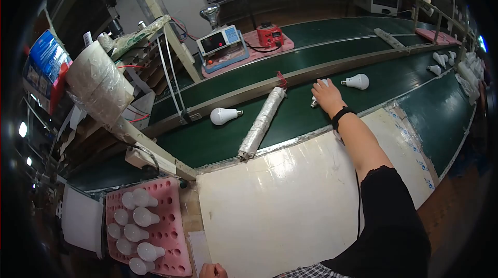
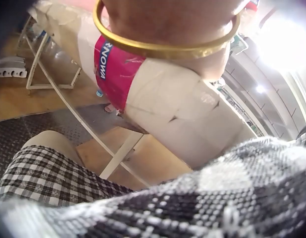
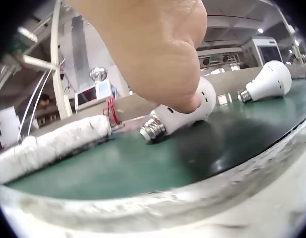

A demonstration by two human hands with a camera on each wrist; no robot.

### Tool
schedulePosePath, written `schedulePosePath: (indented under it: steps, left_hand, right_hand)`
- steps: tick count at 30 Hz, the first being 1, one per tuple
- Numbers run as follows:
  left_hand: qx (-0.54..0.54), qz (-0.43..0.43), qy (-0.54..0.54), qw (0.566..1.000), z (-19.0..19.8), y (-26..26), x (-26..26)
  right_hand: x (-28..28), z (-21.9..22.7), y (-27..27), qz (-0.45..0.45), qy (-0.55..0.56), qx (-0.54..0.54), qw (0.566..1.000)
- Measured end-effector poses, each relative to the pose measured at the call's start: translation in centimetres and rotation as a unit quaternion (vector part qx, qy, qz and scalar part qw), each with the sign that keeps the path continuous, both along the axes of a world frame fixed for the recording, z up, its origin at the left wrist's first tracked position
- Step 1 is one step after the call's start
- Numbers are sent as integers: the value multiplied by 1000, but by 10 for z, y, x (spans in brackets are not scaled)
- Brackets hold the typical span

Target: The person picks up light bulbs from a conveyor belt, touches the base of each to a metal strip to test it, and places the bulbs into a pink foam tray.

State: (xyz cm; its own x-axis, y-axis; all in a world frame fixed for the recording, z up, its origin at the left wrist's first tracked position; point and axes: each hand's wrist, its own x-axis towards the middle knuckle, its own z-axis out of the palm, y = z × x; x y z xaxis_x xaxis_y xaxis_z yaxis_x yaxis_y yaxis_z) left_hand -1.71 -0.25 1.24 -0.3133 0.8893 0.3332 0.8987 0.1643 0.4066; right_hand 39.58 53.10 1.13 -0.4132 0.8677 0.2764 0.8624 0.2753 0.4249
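Note:
My right hand (image 1: pixel 328 97) is stretched out over the green conveyor belt and grips a white light bulb (image 3: pixel 207 101). In the right wrist view the thumb lies across the bulb's body, and its metal screw base points left, low over the belt. Just right of this hand lies another light bulb (image 1: pixel 358 81); a third bulb (image 1: pixel 223 116) is farther left, past a wrapped bar (image 1: pixel 263 122). Only part of my left hand (image 1: pixel 212 271) shows, at the bottom edge by the white board. The left wrist view shows a gold bangle (image 2: pixel 167 49), with the fingers hidden.
A pink foam tray (image 1: pixel 174 252) with several bulbs stands at the lower left. Behind the belt are a meter with a display (image 1: pixel 220 40) and a red device (image 1: pixel 270 35). The white work board (image 1: pixel 280 200) lies in front. More bulbs (image 1: pixel 440 59) are at the far right.

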Motion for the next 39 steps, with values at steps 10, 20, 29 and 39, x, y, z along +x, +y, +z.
schedulePosePath:
  steps: [10,20,29,39]
  left_hand:
    - [19,-25,27,999,-5,-2,-4]
    - [48,-10,-16,999,-3,0,-1]
    - [33,-16,3,999,-16,0,-10]
    - [32,-25,7,999,-15,2,-10]
  right_hand:
    - [-45,47,-74,22,104,-187,977]
    - [-162,5,-223,28,867,-479,131]
    - [-164,-3,-226,32,854,-498,146]
    - [-165,-9,-226,15,856,-509,92]
